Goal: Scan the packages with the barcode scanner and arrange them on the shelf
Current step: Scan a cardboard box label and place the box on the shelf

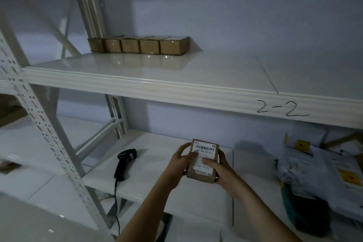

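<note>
A small cardboard package point(203, 160) is held between both hands above the lower shelf point(149, 186), with its white barcode label turned up. It is gripped on the left side by the left hand point(179, 160) and on the right side by the right hand point(220, 169), thumbs laid over the label. The black barcode scanner point(123, 163) is seen lying on the lower shelf, left of the hands, its cable hanging over the front edge. On the upper shelf point(176, 72) (marked "2-2" on the front rim) a row of five brown boxes point(138, 45) is placed against the pale wall. Mixed parcels point(314, 169) are piled at the right. The room is dim.
</note>
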A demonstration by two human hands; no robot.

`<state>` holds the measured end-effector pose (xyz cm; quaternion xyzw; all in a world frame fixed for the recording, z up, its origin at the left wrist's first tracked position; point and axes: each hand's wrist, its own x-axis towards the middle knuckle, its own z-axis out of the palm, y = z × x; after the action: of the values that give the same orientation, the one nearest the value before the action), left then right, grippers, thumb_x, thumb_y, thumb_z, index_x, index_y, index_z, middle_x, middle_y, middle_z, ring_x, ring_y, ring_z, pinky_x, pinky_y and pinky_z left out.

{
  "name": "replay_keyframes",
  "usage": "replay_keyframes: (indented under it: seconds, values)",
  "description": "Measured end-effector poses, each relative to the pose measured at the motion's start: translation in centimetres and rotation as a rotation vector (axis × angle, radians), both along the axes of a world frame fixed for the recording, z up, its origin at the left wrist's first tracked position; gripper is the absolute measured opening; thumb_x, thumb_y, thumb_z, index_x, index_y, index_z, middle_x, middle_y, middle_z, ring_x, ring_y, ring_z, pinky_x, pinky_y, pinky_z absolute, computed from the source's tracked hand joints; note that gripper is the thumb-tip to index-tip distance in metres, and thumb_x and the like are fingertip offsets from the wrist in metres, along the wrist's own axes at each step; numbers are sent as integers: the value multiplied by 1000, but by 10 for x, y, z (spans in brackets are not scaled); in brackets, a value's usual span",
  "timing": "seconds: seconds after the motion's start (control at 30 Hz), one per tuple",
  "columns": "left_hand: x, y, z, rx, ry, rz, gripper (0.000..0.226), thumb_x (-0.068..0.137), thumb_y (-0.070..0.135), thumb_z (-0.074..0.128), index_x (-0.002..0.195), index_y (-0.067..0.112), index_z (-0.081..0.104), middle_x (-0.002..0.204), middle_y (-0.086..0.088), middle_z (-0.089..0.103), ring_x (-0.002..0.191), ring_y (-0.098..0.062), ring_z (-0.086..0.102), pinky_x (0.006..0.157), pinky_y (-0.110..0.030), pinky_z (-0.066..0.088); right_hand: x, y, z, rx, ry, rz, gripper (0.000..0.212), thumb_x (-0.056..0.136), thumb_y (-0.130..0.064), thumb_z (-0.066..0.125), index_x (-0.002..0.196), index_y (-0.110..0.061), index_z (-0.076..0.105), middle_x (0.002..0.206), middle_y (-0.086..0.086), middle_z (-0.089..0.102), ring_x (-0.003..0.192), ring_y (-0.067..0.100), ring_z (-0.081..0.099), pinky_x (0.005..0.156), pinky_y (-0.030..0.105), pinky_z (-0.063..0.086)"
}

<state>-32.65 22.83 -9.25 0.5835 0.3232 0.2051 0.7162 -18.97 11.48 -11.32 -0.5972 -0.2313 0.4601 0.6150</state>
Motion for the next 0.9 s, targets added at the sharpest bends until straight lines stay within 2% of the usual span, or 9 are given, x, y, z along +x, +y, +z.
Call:
replay_keyframes:
  seconds: [0.2,0.3,0.37,0.5,0.6,0.7,0.77,0.83,0.9]
  values:
    - [-32,69,-15,-3,81,42,30,92,32,64,118,45,56,90,-1,77,88,-19,74,79,-38,60,-18,81,-22,-14,15,75,54,82,-28,81,123,-42,48,114,-5,75,102,21,74,91,52,58]
    - [-43,111,-20,12,160,44,28,91,35,66,116,45,59,97,-3,76,94,-23,72,91,-44,56,-22,127,-36,-29,16,97,55,82,-24,82,122,-41,48,112,-3,75,100,22,74,88,51,59]
    - [-48,142,-22,6,220,45,26,91,42,63,117,41,60,106,-3,73,102,-26,69,97,-47,52,-25,159,-42,-43,36,88,54,84,-17,80,122,-37,48,112,-1,73,99,21,74,79,46,61]
    - [-60,201,-41,-16,409,117,25,97,41,52,115,27,62,107,-2,70,96,-24,66,86,-40,51,-32,207,-52,-66,58,84,49,84,-8,77,117,-31,50,110,-1,71,89,15,75,60,31,59]
    - [-72,243,-57,11,554,295,13,94,25,56,97,16,65,83,-4,66,69,-20,61,67,-29,48,-37,237,-56,-77,57,79,59,84,-8,78,128,-27,43,121,5,67,102,23,70,64,30,59]
    - [-95,272,-77,35,713,401,16,88,18,59,76,8,60,78,-15,62,75,-30,63,67,-32,49,-46,254,-64,-97,69,33,62,86,-7,77,132,-25,40,123,6,65,106,26,69,73,34,59]
    - [-110,285,-88,-23,712,454,19,90,21,58,86,3,58,85,-18,59,76,-30,57,67,-34,45,-53,263,-68,-99,70,-1,61,85,-7,77,130,-26,41,121,4,66,99,22,71,67,32,60]
    - [-123,298,-95,-63,726,475,31,92,24,60,109,-1,55,98,-17,56,82,-29,55,72,-35,45,-61,271,-71,-112,45,-19,61,84,-10,79,128,-27,42,118,0,67,94,16,72,60,27,59]
    - [-133,309,-102,-45,829,373,47,95,26,59,130,-3,46,117,-18,56,102,-33,58,84,-34,49,-69,278,-74,-127,8,-59,63,83,-11,81,129,-26,41,118,0,66,97,18,71,65,29,60]
